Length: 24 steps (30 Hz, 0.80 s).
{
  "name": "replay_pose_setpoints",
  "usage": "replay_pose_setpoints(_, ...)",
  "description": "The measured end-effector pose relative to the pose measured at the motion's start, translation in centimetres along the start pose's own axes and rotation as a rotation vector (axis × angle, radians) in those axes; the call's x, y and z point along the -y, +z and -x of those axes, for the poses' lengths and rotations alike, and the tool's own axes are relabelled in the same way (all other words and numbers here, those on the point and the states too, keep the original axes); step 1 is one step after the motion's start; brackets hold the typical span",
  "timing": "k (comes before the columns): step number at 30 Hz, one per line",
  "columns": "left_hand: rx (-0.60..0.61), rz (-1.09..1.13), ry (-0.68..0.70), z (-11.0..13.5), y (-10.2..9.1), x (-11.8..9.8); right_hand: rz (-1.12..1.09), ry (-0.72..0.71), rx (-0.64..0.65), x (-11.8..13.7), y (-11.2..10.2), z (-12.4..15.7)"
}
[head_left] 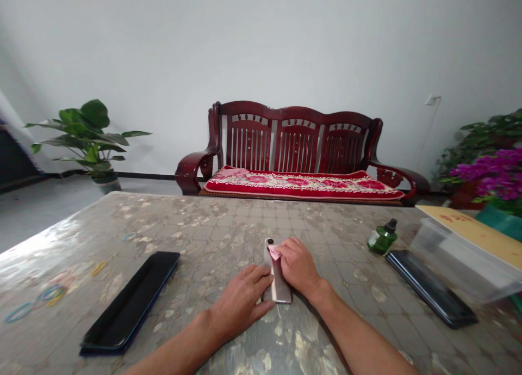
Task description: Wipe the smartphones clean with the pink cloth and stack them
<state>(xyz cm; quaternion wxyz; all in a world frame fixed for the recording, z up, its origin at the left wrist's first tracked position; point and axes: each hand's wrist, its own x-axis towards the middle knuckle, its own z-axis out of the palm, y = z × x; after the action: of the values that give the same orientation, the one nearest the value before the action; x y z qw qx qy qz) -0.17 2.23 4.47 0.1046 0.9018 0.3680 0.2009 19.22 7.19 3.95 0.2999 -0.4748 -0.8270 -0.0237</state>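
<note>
A silver phone (279, 288) lies back-up on the patterned table (212, 239), its camera lens at the far end. My left hand (240, 301) rests flat against the phone's left edge, fingers stretched out, steadying it. My right hand (297, 266) presses a small pink cloth (274, 252) onto the phone's upper back with its fingers curled over it.
A black tablet (132, 299) lies at the left, a dark phone (430, 288) at the right next to a small green bottle (382, 238). A clear plastic box (460, 260) stands at the right edge. Coloured rubber bands (53, 293) lie at the far left. Behind is a wooden bench (297, 152).
</note>
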Motion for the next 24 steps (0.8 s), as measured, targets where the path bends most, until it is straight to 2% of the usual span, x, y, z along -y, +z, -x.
replay_pose_setpoints(5, 0.007, 0.006, -0.004, 0.0, 0.1, 0.1, -0.065, -0.108, 0.052, 0.7, 0.0, 0.4)
replay_pose_setpoints(12, 0.021, 0.001, -0.008, -0.1, -0.2, -0.1, 0.063, 0.029, 0.005, -0.8, 0.2, -0.4)
replay_pose_setpoints(15, 0.02, 0.005, -0.01, 0.0, 0.0, 0.0, 0.053, 0.046, -0.019, -1.0, 0.2, -0.2)
replay_pose_setpoints(21, 0.008, 0.005, -0.014, 0.0, 0.4, 0.2, -0.143, -0.164, 0.056, 1.1, 0.3, 0.5)
replay_pose_setpoints(24, 0.011, 0.005, -0.014, 0.0, 0.3, 0.1, -0.113, -0.137, 0.064, 1.0, 0.3, 0.3)
